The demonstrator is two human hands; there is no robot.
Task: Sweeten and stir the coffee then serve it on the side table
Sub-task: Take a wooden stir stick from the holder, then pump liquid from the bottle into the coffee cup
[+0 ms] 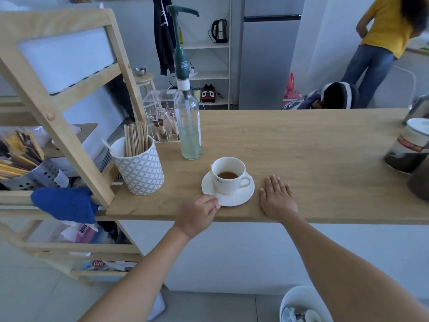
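A white cup [228,181] with a little brown coffee stands on a white saucer [241,196] near the front edge of the wooden counter [301,147]. A thin wooden stir stick [213,180] leans against the cup's left side on the saucer. My left hand [199,213] pinches the saucer's near-left rim. My right hand [277,196] lies flat on the counter, fingers apart, just right of the saucer and not touching it. A clear syrup bottle [189,126] with a green pump stands behind the cup.
A patterned holder [141,168] full of wooden sticks stands left of the cup, beside a wooden shelf unit [69,108] and a clear sachet box [160,112]. A coffee jar [411,147] is at the right. A white bin [301,305] is below. Two people are beyond the counter.
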